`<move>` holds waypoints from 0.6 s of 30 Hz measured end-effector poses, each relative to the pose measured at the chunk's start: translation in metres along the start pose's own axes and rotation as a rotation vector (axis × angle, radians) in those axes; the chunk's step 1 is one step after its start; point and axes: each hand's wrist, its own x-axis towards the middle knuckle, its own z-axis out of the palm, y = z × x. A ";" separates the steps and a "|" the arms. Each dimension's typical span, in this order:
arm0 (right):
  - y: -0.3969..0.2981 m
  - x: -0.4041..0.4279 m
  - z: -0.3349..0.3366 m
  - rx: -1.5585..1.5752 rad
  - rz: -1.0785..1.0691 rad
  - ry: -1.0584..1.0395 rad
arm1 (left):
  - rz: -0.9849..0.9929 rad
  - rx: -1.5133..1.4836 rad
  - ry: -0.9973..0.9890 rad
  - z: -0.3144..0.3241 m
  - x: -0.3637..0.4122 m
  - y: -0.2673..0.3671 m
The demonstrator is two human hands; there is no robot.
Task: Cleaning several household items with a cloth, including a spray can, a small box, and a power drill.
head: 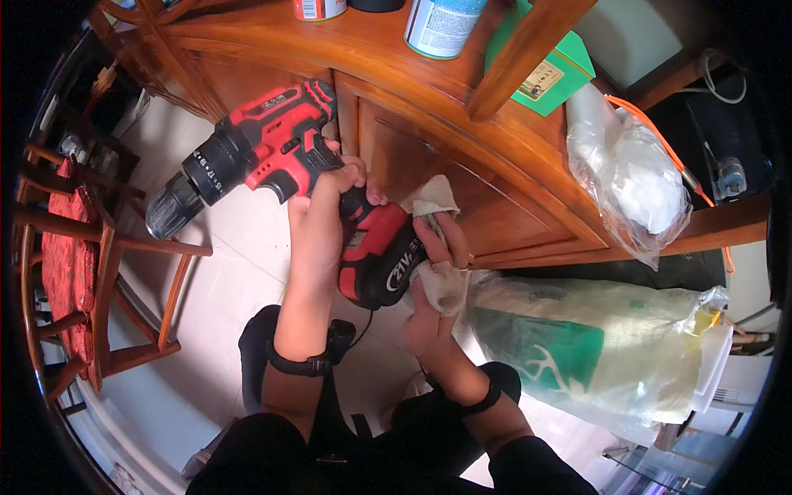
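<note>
A red and black cordless drill is held up in front of me, its black chuck pointing to the lower left. My left hand is closed around its grip, between the motor housing and the battery pack. In my right hand is a pale, coarse cloth, folded between the fingers and touching or very close to the end of the battery pack. Black bands circle both forearms.
A curved wooden cabinet stands ahead, with cans and a green box on top. A plastic-wrapped package lies at the right, below a clear plastic bag. A wooden chair with a red cushion stands left.
</note>
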 end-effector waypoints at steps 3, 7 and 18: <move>0.005 -0.008 -0.002 -0.174 -0.122 -0.070 | 0.045 0.020 0.014 0.002 -0.003 0.003; -0.011 -0.019 0.000 -0.238 -0.310 -0.222 | 0.074 0.049 0.049 -0.002 0.001 0.005; 0.009 0.005 -0.020 -0.242 -0.340 -0.184 | -0.021 -0.080 -0.029 -0.004 0.002 0.003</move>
